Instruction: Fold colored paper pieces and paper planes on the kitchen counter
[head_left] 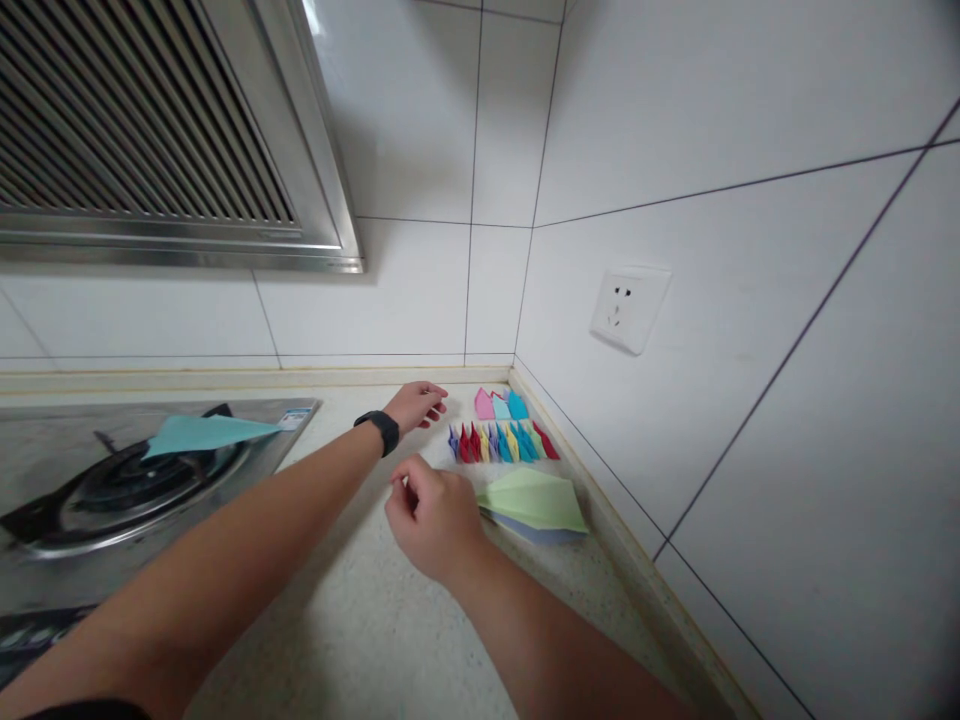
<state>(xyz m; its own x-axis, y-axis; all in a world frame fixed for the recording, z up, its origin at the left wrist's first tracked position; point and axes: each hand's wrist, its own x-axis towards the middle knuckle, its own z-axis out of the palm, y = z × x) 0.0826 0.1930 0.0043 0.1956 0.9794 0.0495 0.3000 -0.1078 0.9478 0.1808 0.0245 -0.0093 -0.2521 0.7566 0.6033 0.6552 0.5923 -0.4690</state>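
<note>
My left hand [418,407], with a black band on its wrist, reaches over the back of the counter. Its fingers are loosely bent and apart, and nothing shows in them. Nearer to me, my right hand [436,512] is closed, thumb and forefinger curled together, with no object visible. Just right of the hands stands a row of small folded paper pieces [499,443] in several colours. Behind that row are a pink folded paper piece [484,404] and a blue one [517,405]. A larger light green folded paper [534,498] lies over a bluish sheet, its left end partly behind my right hand.
On the left, a teal folded paper [206,433] rests across the burner of a gas stove [289,440]. A range hood [330,200] overhangs it. Tiled walls meet at the counter's back right corner, with a power socket [631,308] on the right wall.
</note>
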